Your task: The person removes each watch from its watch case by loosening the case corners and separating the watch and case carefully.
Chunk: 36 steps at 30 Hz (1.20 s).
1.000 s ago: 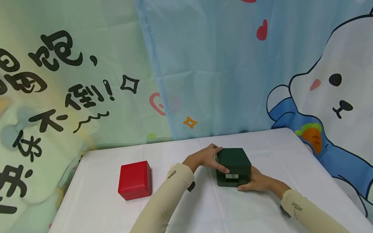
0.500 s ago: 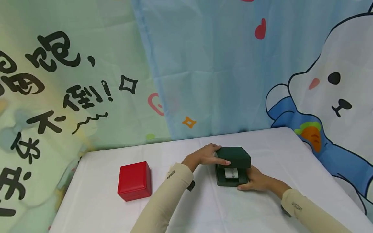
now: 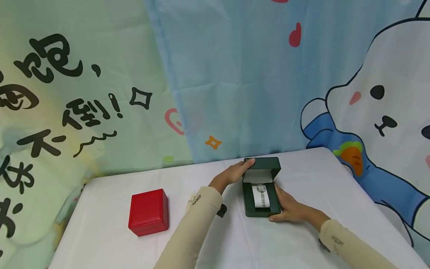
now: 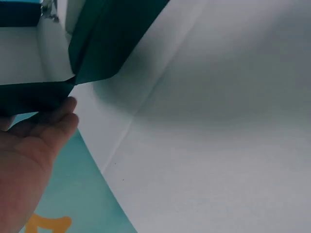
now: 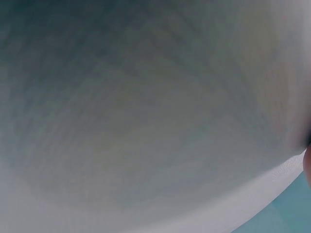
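The open green box (image 3: pixel 249 203) sits toward the tabletop's (image 3: pixel 188 177) far edge, its raised lid (image 3: pixel 267 163) near the curtain (image 3: pixel 221 93). The left hand (image 3: pixel 231 175) pinches the lid's left corner; the right hand (image 3: pixel 290 207) grips the base's near right corner, thumb along the front. Inside, 1 watch (image 3: pixel 261 189) lies on a white cushion (image 3: pixel 256 201). Bare cloth (image 3: pixel 262 246) spreads in front. Well apart to the left, 1 red box (image 3: pixel 147 212) stands shut.
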Each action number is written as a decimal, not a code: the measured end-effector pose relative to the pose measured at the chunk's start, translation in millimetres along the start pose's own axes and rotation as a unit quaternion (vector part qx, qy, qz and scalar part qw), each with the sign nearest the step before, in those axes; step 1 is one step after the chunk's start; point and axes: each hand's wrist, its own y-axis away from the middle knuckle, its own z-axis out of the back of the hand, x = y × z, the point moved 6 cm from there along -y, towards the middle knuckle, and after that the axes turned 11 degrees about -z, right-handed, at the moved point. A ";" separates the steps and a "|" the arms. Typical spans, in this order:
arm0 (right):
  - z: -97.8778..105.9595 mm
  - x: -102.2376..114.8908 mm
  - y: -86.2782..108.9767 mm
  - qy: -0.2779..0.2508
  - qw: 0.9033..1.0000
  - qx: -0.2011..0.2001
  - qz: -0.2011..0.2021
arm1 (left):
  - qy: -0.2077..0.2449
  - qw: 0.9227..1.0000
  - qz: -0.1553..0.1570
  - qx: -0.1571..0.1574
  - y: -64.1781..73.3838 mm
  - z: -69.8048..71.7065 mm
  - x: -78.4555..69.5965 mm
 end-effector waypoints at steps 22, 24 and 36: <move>-4.6 -3.5 1.8 0.038 0.997 0.034 -0.057 | 0.013 0.996 -0.053 -0.065 17.9 -0.4 7.0; -3.7 -5.6 2.4 0.038 0.997 0.036 -0.064 | -0.002 0.997 -0.056 -0.045 24.7 -3.6 13.7; -6.3 -3.0 -5.0 0.019 0.996 0.032 -0.080 | -0.179 0.983 -0.044 0.007 47.9 -25.7 27.8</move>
